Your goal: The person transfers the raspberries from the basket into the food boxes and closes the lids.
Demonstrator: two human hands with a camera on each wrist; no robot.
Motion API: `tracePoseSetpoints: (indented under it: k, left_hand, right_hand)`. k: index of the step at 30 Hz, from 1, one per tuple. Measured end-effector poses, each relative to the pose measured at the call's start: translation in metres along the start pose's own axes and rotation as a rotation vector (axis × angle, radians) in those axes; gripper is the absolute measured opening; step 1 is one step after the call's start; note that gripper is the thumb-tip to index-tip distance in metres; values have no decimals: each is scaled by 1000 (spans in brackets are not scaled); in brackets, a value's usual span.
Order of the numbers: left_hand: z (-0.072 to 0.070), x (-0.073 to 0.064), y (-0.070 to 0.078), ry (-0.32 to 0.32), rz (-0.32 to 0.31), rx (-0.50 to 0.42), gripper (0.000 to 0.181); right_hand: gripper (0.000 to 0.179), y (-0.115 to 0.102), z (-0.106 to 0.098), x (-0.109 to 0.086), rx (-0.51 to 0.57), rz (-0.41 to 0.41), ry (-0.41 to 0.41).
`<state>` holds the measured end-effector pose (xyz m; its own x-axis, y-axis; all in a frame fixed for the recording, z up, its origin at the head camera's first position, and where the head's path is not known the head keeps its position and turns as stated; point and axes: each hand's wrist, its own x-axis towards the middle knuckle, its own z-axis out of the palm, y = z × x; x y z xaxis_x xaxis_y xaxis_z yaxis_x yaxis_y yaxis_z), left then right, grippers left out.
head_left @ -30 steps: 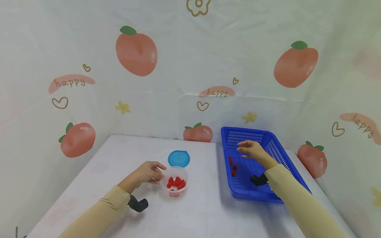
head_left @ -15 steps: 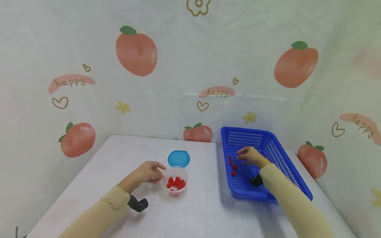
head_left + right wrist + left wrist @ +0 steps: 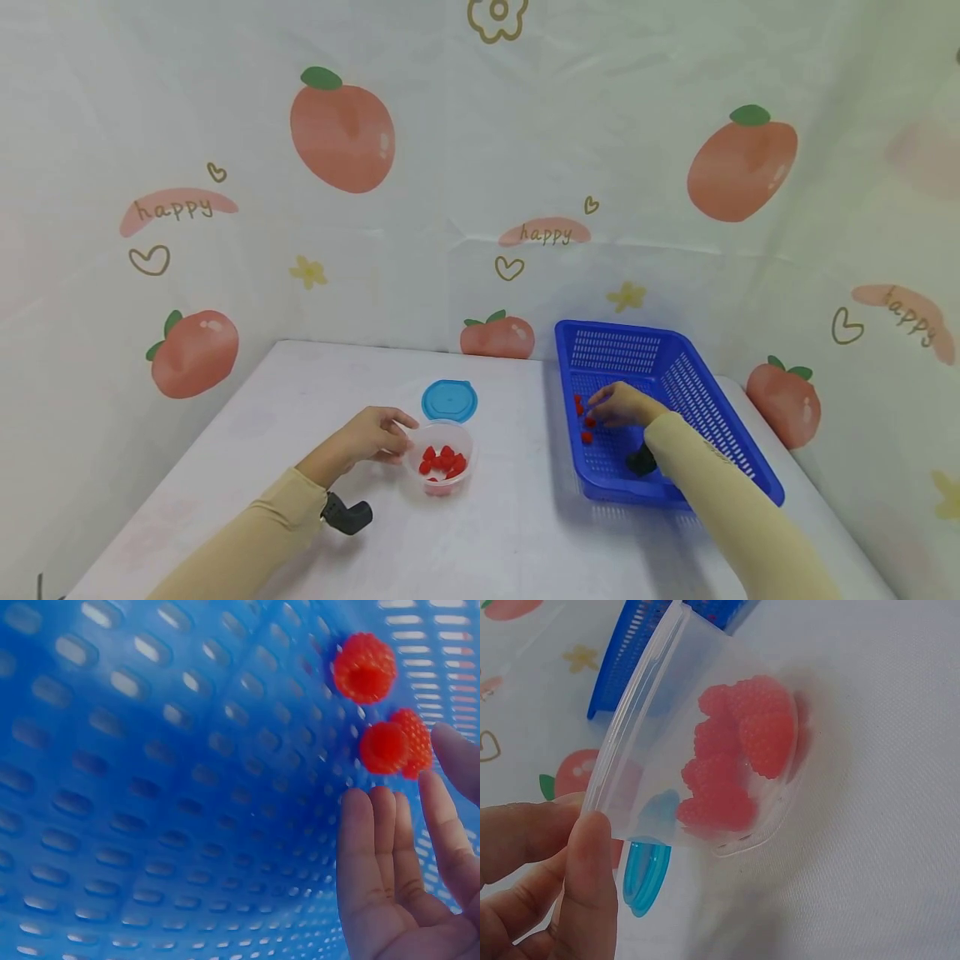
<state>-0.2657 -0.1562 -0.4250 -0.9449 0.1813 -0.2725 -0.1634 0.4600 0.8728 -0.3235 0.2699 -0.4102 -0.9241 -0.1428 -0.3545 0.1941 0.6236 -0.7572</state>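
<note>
My left hand (image 3: pixel 371 435) pinches the left rim of a clear round plastic tub (image 3: pixel 649 735) between thumb and fingers. Several red raspberries (image 3: pixel 769 742) lie inside the tub, which stands on the table. Over on the right, my right hand (image 3: pixel 626 406) is lowered into a blue perforated basket (image 3: pixel 577 467). Its fingers (image 3: pixel 356 847) are fairly straight and hold nothing. Just beyond the fingertips lie raspberries (image 3: pixel 382 748) on the basket floor, with another raspberry (image 3: pixel 364 667) a little farther off. Whether a finger touches one, I cannot tell.
A blue lid (image 3: pixel 449 402) lies flat behind the tub. The white-covered table (image 3: pixel 510 533) meets a patterned cloth backdrop (image 3: pixel 420 292) at the rear. The basket's raised walls surround my right hand.
My right hand has come down into the basket and slightly left, toward the raspberries. My left hand and the tub have stayed put.
</note>
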Motion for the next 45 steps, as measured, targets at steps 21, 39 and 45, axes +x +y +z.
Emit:
tracePoseSetpoints:
  k: [21, 39, 45]
  left_hand:
    - [-1, 0, 0, -12, 2, -5, 32]
    - [0, -2, 1, -12, 9, -8, 32]
    - [0, -2, 1, -11, 4, -5, 33]
  right_hand:
    - [5, 1, 8, 9, -81, 63, -5]
    - [26, -3, -12, 2, 58, 4, 27]
    - [37, -5, -26, 0, 204, -71, -3]
